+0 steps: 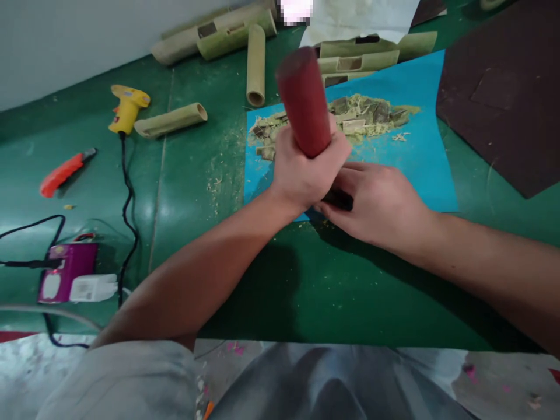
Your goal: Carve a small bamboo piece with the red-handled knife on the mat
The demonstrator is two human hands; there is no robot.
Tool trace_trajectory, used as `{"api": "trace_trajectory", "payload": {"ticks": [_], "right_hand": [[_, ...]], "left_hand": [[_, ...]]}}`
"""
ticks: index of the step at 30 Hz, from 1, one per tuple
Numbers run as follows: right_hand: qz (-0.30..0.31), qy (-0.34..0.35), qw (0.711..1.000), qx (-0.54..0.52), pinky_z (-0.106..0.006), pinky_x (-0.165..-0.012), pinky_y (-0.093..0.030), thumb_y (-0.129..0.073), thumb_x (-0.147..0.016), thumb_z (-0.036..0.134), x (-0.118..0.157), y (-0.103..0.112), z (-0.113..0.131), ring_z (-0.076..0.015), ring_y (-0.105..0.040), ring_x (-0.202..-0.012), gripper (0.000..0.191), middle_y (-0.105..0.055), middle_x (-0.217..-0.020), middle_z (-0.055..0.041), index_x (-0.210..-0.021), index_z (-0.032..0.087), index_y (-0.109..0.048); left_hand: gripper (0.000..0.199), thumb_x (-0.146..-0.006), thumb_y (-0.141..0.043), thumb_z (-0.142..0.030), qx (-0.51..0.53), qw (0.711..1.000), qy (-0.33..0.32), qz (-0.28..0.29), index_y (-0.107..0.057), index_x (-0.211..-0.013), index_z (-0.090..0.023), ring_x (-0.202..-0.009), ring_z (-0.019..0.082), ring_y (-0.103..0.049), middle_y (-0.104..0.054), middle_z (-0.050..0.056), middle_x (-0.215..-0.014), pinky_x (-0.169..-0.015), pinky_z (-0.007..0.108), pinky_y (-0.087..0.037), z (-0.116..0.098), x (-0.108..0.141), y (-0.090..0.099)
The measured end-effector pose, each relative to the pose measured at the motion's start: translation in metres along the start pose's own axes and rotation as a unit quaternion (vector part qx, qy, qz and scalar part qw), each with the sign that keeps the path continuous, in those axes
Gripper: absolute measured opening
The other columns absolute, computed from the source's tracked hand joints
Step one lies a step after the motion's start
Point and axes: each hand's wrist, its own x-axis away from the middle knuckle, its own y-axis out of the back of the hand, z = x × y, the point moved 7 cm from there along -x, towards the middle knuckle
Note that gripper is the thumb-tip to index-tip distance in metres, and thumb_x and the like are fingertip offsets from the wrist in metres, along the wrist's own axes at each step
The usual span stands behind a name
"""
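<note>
My left hand [304, 166] is wrapped round a thick red cylindrical handle [305, 102], which tilts up toward the camera. Its lower end is hidden behind my fingers. Close beside it on the right, my right hand [378, 201] has its fingers curled around a dark thing [340, 198], mostly hidden and too unclear to name. Both hands are over the front part of a blue sheet [420, 175] on the green table. Behind them, a heap of bamboo chips and shavings [367, 116] lies on the sheet.
Cut bamboo tubes [236, 35] lie at the back, with another [170, 121] at left. Also at left are a yellow glue gun [126, 109], an orange cutter [63, 175], and a purple power box [74, 268] with cables. A dark brown board [503, 93] is at right.
</note>
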Motion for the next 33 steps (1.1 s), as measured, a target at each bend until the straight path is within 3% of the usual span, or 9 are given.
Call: {"api": "trace_trajectory", "payload": {"ticks": [3,9,13,26,33], "right_hand": [[-0.001,-0.005,0.999,0.034,-0.035,-0.064,-0.04,-0.065,-0.092,0.034,0.0,0.002,-0.002,-0.0247,-0.067,-0.084,0.015,-0.076,-0.099,-0.01,-0.091,0.021,-0.073],[-0.002,-0.02,0.997,0.074,-0.035,-0.062,-0.038,-0.064,-0.093,0.035,0.001,0.003,-0.003,-0.0272,-0.069,-0.089,0.016,-0.074,-0.098,-0.0099,-0.097,0.021,-0.072],[-0.004,-0.003,0.997,0.079,-0.036,-0.066,-0.043,-0.061,-0.094,0.035,0.002,0.001,0.0,-0.0306,-0.07,-0.094,0.017,-0.074,-0.099,-0.011,-0.1,0.022,-0.071],[-0.009,0.006,0.995,0.095,-0.037,-0.067,-0.039,-0.056,-0.097,0.04,0.005,0.004,0.0,-0.0309,-0.07,-0.095,0.025,-0.074,-0.098,-0.0125,-0.096,0.02,-0.071],[-0.008,0.008,0.996,0.087,-0.039,-0.07,-0.043,-0.058,-0.095,0.035,0.005,0.003,0.002,-0.0333,-0.071,-0.1,0.022,-0.074,-0.1,-0.0142,-0.098,0.019,-0.072]], "left_hand": [[0.06,-0.081,-0.088,-0.047,0.043,0.997,0.044,-0.036,-0.041,-0.05,-0.023,-0.048,0.01,-0.029,-0.032,-0.003,-0.05,-0.05,0.034,-0.024,0.01,0.001,0.008],[0.062,-0.076,-0.085,-0.071,0.072,0.997,0.016,-0.033,-0.05,-0.056,-0.024,-0.048,0.011,-0.037,-0.046,-0.002,-0.052,-0.051,0.034,-0.03,0.007,-0.001,0.002],[0.061,-0.074,-0.087,-0.07,0.053,0.998,-0.004,-0.025,-0.05,-0.057,-0.024,-0.054,0.013,-0.04,-0.047,-0.002,-0.055,-0.057,0.035,-0.039,0.004,-0.002,-0.001],[0.053,-0.082,-0.083,-0.064,0.043,0.999,-0.014,-0.011,-0.053,-0.062,-0.026,-0.063,0.017,-0.048,-0.046,-0.001,-0.059,-0.067,0.038,-0.046,0.016,-0.001,0.006],[0.056,-0.081,-0.082,-0.067,0.023,0.999,-0.028,-0.021,-0.053,-0.06,-0.025,-0.062,0.016,-0.048,-0.047,-0.001,-0.061,-0.065,0.038,-0.044,0.009,0.002,0.006]]}}
